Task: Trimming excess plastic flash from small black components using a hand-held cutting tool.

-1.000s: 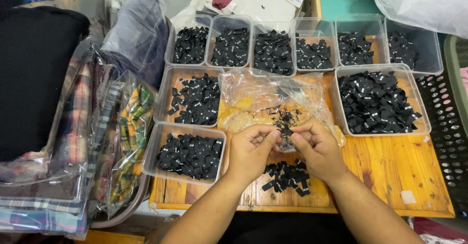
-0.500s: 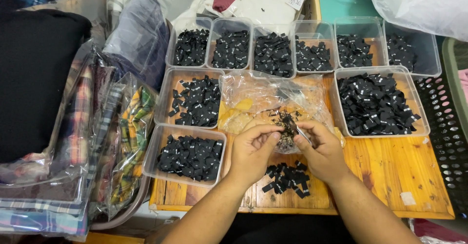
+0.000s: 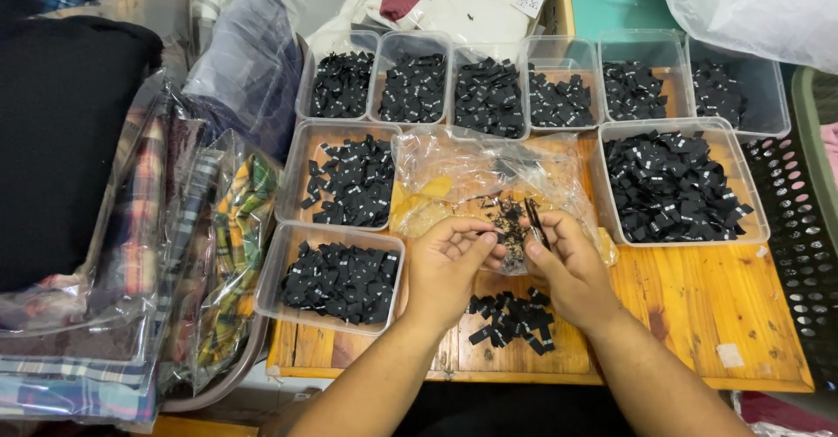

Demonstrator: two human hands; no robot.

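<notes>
My left hand (image 3: 447,267) hovers over the wooden table (image 3: 698,315) with its fingers loosely curled, and I see nothing in them. My right hand (image 3: 572,267) pinches a slim dark pair of snips (image 3: 533,222) between thumb and fingers, its tip pointing up, a few centimetres from the left fingertips. Just beyond both hands lies a crumpled clear plastic bag (image 3: 463,175) holding dark thread scraps (image 3: 506,219). Below my hands sits a small loose pile of black fabric labels (image 3: 515,319).
Clear plastic tubs of black labels ring the work spot: one at near left (image 3: 336,282), one above it (image 3: 349,179), a large one at right (image 3: 676,184), several along the back (image 3: 489,92). Bagged plaid cloth (image 3: 175,254) is stacked left; a black perforated basket (image 3: 803,227) stands right.
My hands, which pinched something together near the bag, have drawn slightly apart. The left fingers have loosened and the snips now stand up in my right hand.
</notes>
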